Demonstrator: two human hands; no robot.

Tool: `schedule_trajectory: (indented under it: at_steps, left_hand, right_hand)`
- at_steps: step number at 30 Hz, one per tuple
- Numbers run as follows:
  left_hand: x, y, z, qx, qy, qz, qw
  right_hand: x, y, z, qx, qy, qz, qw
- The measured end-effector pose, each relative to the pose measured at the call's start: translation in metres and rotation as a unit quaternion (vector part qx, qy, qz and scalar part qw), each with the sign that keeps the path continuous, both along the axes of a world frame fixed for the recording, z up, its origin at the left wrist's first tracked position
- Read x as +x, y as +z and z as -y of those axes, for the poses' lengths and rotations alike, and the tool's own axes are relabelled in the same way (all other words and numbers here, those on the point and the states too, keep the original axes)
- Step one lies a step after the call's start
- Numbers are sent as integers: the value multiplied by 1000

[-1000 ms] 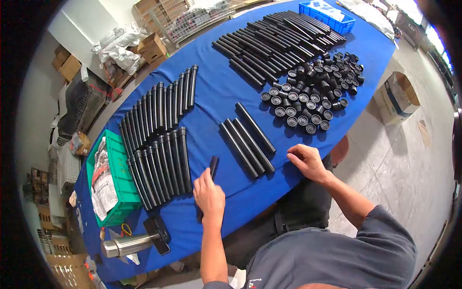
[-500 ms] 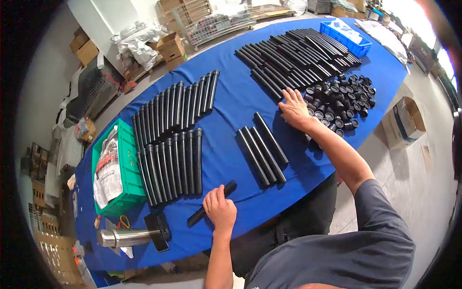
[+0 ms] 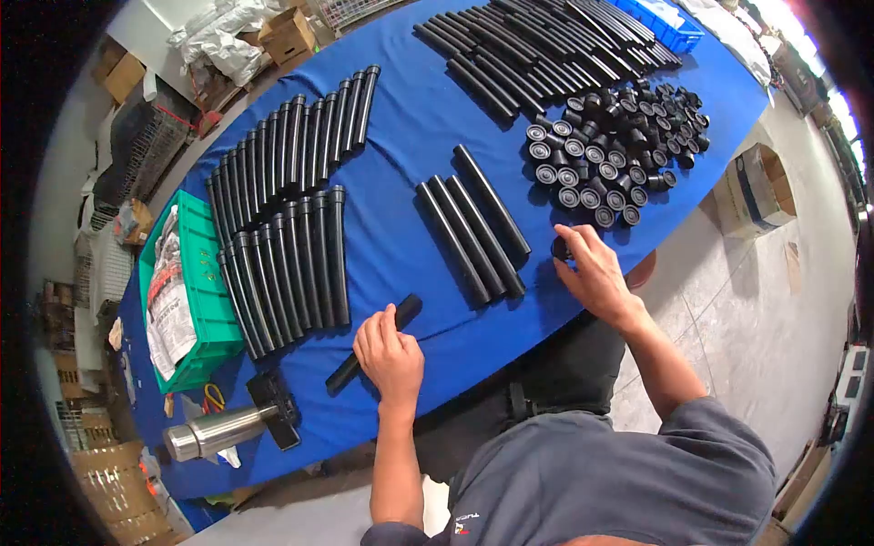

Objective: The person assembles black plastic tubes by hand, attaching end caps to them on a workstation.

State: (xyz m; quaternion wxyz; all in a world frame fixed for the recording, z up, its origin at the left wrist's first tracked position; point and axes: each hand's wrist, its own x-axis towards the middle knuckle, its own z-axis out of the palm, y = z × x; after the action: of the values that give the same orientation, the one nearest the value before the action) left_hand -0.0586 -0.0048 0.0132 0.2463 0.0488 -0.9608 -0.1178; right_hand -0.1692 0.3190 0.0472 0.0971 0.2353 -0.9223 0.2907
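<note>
My left hand (image 3: 390, 357) is closed around the middle of a short black tube (image 3: 343, 374) near the table's front edge; both tube ends stick out past the fingers. Pinched between the thumb and fingers of my right hand (image 3: 598, 280) is a black end cap (image 3: 560, 248), partly covered by the fingers. Just beyond that hand lies a heap of black end caps (image 3: 608, 170), many with round ribbed faces up. Between my hands, several bare black tubes (image 3: 466, 238) rest side by side on the blue cloth.
Two rows of capped black tubes (image 3: 289, 273) lie on the left, beside a green crate (image 3: 211, 300) with newspaper. A steel bottle (image 3: 218, 431) and a black object (image 3: 273, 409) sit near the front edge. Many tubes (image 3: 537, 50) and a blue bin (image 3: 669, 32) are at the back.
My right hand has drawn back from the cap heap toward me, now with a cap in it. My left hand still holds the tube. The whole view has shifted.
</note>
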Motion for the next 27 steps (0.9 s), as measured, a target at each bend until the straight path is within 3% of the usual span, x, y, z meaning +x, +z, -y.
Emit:
schedule_trajectory:
  at_steps: [4,7,11,15,19,27]
  left_hand:
    - [2,1,1,-2,-3,31,1000]
    - [2,14,-11,-41,-15,-22,999]
    - [-10,21,-52,169,-169,5,971]
    - [-38,26,-101,110,-224,70,966]
    - [-61,14,-113,70,-209,139,965]
    - [-113,2,-91,50,-276,107,954]
  right_hand:
    - [0,-10,1,33,-21,84,996]
    - [0,-2,-1,4,8,80,997]
    - [0,10,-1,37,71,72,994]
    - [-9,2,0,27,85,49,995]
    - [-16,-1,11,60,58,57,995]
    - [-36,-15,41,47,36,-21,998]
